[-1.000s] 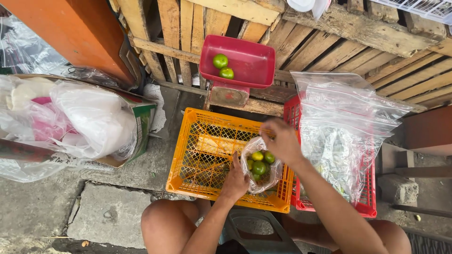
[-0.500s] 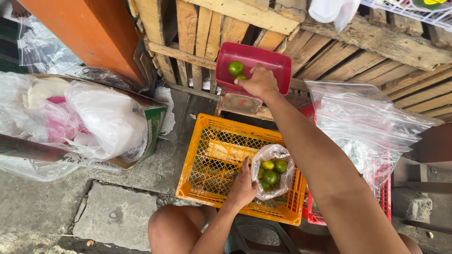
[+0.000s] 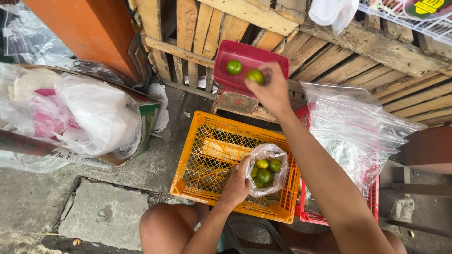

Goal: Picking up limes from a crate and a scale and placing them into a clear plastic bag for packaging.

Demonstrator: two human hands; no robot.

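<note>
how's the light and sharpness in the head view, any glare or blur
Head view: soft, even daylight with no hard shadows; the right hand at the red scale tray is slightly motion-blurred; the left hand and its clear bag of green limes are sharp; the large clear plastic bags show pale sheen; straight pallet slats splay near the edges, a wide-angle effect.

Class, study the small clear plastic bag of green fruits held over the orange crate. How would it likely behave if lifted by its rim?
The plastic bag looks thin and crumpled, so probably floppy, sagging around its round green fruits. They would likely shift and roll together. Its mouth, gripped only by the left hand, may gape.
</note>
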